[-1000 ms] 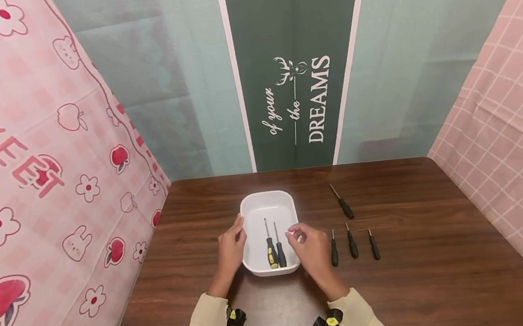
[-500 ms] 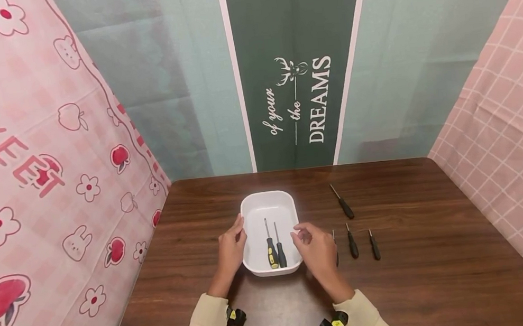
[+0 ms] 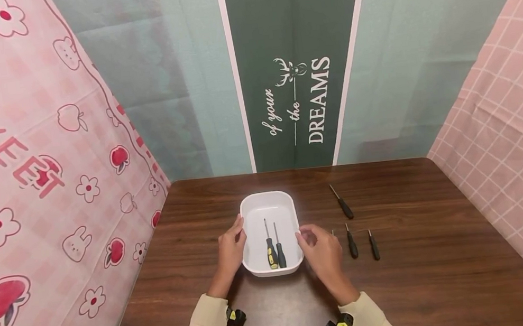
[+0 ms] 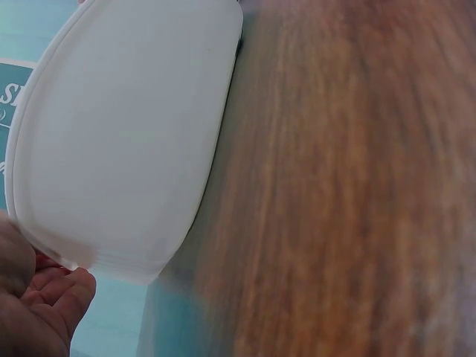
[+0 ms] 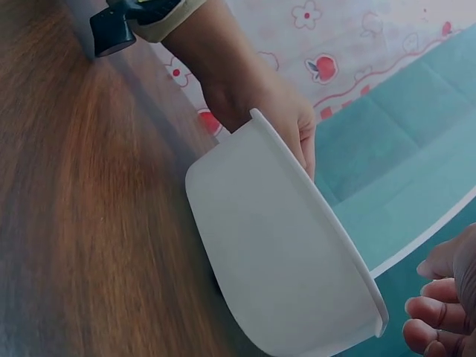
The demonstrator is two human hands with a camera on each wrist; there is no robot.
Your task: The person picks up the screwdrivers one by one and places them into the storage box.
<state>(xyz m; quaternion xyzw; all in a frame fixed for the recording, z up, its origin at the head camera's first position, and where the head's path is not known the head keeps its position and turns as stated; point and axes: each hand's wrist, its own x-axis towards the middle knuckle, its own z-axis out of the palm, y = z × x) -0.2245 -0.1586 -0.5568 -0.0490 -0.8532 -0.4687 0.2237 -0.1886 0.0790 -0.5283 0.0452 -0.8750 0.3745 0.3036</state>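
A white tray (image 3: 275, 271) stands on the table, with a yellow-and-black screwdriver (image 3: 272, 255) and a slimmer black-handled screwdriver (image 3: 281, 255) lying side by side inside. My left hand (image 3: 230, 246) holds the tray's left rim; in the left wrist view its curled fingers (image 4: 73, 297) sit right under the rim. Just off the right rim is my right hand (image 3: 320, 250), fingers loosely bent and holding nothing. The right wrist view shows a gap between its fingertips (image 5: 424, 316) and the tray wall. Another screwdriver on the table is mostly hidden behind this hand, only its shaft tip (image 3: 332, 232) showing.
To the right on the wooden table (image 3: 426, 273) lie more black-handled screwdrivers: one farther back (image 3: 345, 208), one nearer (image 3: 353, 249) and a short one (image 3: 374, 248). Printed cloths hang at the back (image 3: 177, 87) and both sides.
My right hand has drawn back rightward from over the tray's right edge to just outside it, covering the nearest loose screwdriver. The left hand and the tray stay where they were.
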